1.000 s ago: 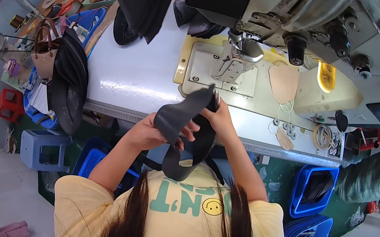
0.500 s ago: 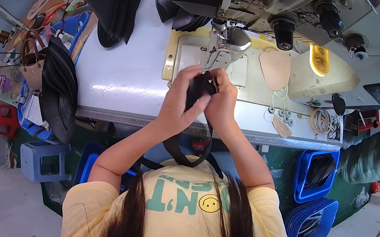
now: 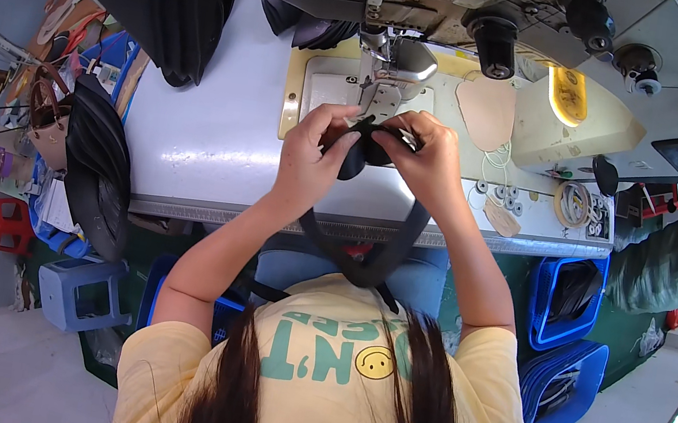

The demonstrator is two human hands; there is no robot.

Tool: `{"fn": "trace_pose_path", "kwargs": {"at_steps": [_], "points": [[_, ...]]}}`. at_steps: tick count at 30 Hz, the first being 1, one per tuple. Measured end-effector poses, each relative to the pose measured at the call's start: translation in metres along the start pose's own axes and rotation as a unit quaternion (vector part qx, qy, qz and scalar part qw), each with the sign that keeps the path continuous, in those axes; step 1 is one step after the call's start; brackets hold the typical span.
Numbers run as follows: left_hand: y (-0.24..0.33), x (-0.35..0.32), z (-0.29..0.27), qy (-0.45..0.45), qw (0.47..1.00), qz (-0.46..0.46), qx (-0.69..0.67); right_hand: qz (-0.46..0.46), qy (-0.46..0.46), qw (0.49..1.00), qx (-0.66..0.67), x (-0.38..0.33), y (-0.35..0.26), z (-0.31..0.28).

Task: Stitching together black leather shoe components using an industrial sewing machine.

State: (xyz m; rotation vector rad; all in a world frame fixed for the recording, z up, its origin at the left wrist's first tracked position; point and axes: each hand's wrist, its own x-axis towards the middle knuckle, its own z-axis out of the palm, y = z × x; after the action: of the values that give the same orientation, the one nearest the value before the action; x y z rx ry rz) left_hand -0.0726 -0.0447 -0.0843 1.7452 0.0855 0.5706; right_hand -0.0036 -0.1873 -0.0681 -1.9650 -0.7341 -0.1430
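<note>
Both hands hold a black strap (image 3: 380,259) just in front of the sewing machine (image 3: 412,67). My left hand (image 3: 310,153) pinches its upper part between thumb and fingers. My right hand (image 3: 427,156) grips it close beside, thumb pressed against the black material. From between the hands the strap hangs in a loose loop over the table's front edge toward my lap. Its ends are bunched under the fingers, and I cannot make out how they lie. The machine's presser foot area sits a little beyond my fingertips.
On the white table (image 3: 207,145), black pieces (image 3: 166,12) hang at the far left. A beige pattern piece (image 3: 486,111), bobbins (image 3: 509,200) and a tape roll (image 3: 571,209) lie right. Blue baskets (image 3: 565,402) stand on the floor at right, a blue stool (image 3: 79,293) at left.
My hands have moved slightly apart, the right one shifting rightward. The strap's loop now hangs wider and more open between my forearms. My view has shifted a little.
</note>
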Motion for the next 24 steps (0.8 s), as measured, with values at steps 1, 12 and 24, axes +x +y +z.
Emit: {"fn": "trace_pose_path", "kwargs": {"at_steps": [1,12,24], "points": [[0.004,0.003,-0.005,-0.029,0.999,0.014,0.021,0.035,-0.046,0.997,0.049,0.002,-0.003,-0.005],[0.035,0.02,-0.023,-0.226,0.964,0.109,0.085,0.165,-0.172,0.944,0.227,0.014,-0.007,-0.025],[0.031,0.032,-0.015,-0.241,0.964,-0.041,0.106,0.081,-0.223,0.964,0.124,0.008,-0.007,-0.026]]}}
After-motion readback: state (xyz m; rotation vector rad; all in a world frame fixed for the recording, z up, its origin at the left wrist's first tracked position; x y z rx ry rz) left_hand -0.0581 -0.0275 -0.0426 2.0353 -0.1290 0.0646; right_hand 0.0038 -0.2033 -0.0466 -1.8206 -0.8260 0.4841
